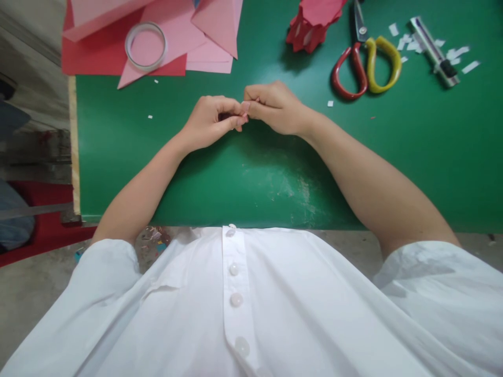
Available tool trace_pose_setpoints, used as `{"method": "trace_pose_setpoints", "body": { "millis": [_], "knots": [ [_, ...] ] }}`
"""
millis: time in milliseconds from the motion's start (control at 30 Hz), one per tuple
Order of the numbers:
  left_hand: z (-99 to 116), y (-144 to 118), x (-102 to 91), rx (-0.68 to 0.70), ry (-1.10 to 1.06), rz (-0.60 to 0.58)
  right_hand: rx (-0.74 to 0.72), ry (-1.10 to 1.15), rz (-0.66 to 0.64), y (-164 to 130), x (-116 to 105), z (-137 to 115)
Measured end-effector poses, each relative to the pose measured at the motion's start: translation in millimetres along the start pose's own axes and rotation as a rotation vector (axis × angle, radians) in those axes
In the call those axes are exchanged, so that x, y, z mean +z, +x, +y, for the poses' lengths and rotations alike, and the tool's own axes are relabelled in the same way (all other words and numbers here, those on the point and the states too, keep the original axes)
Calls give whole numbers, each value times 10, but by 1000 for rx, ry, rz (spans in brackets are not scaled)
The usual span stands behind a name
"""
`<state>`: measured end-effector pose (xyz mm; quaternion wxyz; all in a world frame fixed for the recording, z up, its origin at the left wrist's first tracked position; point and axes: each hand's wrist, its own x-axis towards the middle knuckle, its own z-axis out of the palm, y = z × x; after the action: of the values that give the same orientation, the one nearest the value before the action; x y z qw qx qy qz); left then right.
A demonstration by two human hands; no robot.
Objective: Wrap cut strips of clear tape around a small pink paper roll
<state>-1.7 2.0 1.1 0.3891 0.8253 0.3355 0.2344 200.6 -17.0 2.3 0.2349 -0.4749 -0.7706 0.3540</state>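
Just above the green table, my left hand (pixel 212 120) and my right hand (pixel 277 108) meet fingertip to fingertip. Between them is a small pink piece of paper (pixel 245 118), mostly covered by the fingers. My left thumb and fingers pinch it from the left. The right thumb and curled fingers close on it from the other side, with the thumb tip touching the left fingertips. How the piece is folded cannot be made out.
Pink paper sheets (pixel 176 31) and a red sheet (pixel 92 60) lie at the back left under a tape roll (pixel 129 47). A red folded-paper shape (pixel 314 23), scissors (pixel 361 57), a box cutter (pixel 432 50) and white paper scraps (pixel 470 67) lie at the back right.
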Motion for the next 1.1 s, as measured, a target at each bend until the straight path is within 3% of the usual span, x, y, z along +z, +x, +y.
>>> {"method": "trace_pose_setpoints", "body": {
  "millis": [433, 833, 1000, 1100],
  "knots": [
    [-11, 3, 12, -17, -37, 13, 28, -21, -13, -19, -23, -51],
    [1, -9, 21, -9, 100, 35, -1, -137, 73, -11, 49, -21],
    [-19, -15, 43, -16, 19, 66, 0, -117, 98, -53, 65, -90],
    [-36, -15, 61, -32, -69, 95, -32, -114, 88, -125, -59, -185]
  ]
}}
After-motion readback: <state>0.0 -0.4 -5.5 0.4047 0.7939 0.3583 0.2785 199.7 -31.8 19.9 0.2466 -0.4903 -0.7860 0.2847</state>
